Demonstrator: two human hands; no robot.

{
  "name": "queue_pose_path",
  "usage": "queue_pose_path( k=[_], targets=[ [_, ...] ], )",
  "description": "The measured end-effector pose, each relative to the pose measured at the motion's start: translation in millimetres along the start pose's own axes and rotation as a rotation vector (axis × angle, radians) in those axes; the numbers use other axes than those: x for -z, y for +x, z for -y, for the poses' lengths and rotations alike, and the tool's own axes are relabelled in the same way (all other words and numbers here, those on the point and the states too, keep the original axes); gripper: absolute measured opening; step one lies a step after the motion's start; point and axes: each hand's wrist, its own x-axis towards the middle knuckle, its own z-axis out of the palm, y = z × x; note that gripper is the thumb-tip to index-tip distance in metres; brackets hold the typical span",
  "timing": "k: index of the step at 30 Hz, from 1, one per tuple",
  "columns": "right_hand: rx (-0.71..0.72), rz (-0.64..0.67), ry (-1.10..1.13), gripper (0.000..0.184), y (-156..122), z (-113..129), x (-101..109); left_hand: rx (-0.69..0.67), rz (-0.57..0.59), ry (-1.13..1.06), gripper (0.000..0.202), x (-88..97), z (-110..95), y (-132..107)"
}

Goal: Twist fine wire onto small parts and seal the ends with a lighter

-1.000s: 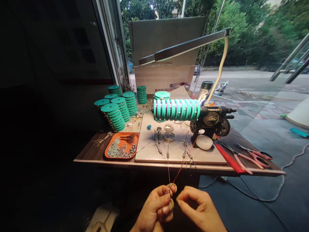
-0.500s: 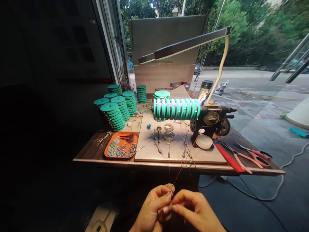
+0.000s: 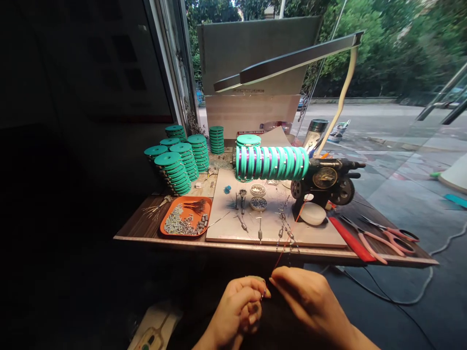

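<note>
In front of the table edge, my left hand is closed, pinching a thin fishing line whose small purple-blue bit shows at the fingertips. Just to its right, my right hand pinches a red line between thumb and forefinger. That red line rises from my right fingertips across the board toward the black winding machine. Green foam line spools sit in a row on the machine's shaft, wound with purple line. Line rigs with grey sinkers lie on the board beyond my hands.
Left on the table are stacks of green spools and an orange tray of small metal parts. Two small dishes stand mid-board. A red strip, pliers and scissors lie right. A lamp hangs above.
My right hand has moved up and away from my left fingertips, now pinching the red line higher. My left fingers have curled more tightly. The whole view has shifted slightly.
</note>
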Motion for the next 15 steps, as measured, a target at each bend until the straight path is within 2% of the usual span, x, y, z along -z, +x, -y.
queue_pose_path(
  k=[3, 6, 8, 10, 13, 15],
  targets=[
    [-0.046, 0.018, 0.114, 0.025, -0.1, 2.8, 5.3, 0.005, -0.008, 0.042, 0.022, -1.4, -1.9, 2.7],
    [-0.248, 0.048, 0.256, 0.016, -0.4, 6.5, 6.5, 0.004, -0.003, -0.015, 0.026, -2.4, -1.6, 4.8],
    [-0.393, 0.078, 0.385, 0.011, -2.1, 9.7, 0.2, 0.029, 0.028, -0.086, 0.024, -3.6, -1.2, 4.3],
    [-0.448, 0.097, 0.506, 0.013, -5.8, 12.6, -10.4, 0.035, 0.063, -0.143, 0.024, -4.6, -0.9, 2.8],
    [-0.395, 0.051, 0.488, 0.025, -13.4, 12.9, -22.9, 0.011, 0.022, -0.147, 0.026, -3.5, -1.5, 1.1],
    [-0.23, -0.053, 0.252, 0.029, -16.9, 9.2, -23.4, 0.005, -0.028, -0.061, 0.027, -0.2, -2.7, 2.2]
  ],
)
